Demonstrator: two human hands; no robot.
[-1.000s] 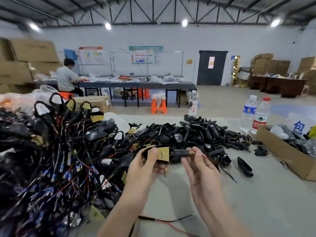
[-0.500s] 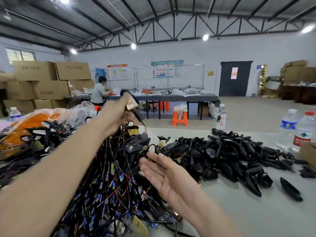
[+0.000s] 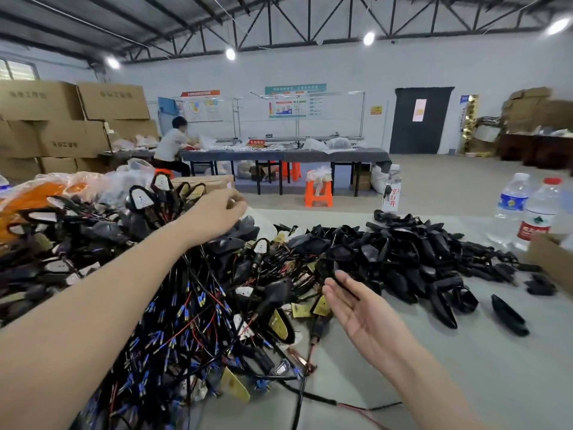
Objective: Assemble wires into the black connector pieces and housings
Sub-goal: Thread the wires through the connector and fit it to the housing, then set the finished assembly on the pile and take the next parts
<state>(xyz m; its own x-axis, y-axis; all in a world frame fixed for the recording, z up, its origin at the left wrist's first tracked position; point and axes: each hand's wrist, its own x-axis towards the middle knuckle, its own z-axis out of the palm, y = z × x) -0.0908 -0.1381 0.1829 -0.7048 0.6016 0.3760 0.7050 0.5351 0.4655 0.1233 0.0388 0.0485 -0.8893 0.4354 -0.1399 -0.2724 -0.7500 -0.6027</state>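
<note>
The pile of black housings (image 3: 418,259) sits mid-bench, and everything else is placed from it. The right hand (image 3: 366,318) hovers at its near-left edge, palm up, fingers straight and spread, holding nothing. The left hand (image 3: 217,212) is well to the left of the pile, over the heap of wires (image 3: 186,321). Its fingers are loosely bent and nothing shows in them, though they are blurred.

The step in hand looks like fetching the next pair of parts. It would go best if the right hand takes a single housing from the pile's near edge rather than digging in. The left hand should lift a wire set by its plug end, not mid-wire, so the tangle does not drag along. A red-and-black lead trails on the bench (image 3: 465,383) in front of the pile and could snag a sleeve or wrist.

Counts:
- Two hands.
- One housing pile and one wire heap, each too dense to count.
- One lone housing (image 3: 508,315) to the pile's right.
- Two water bottles (image 3: 511,206) behind the pile's right end, and a third bottle (image 3: 392,193) behind its middle.
- One cardboard box (image 3: 555,259) to the far right.
</note>
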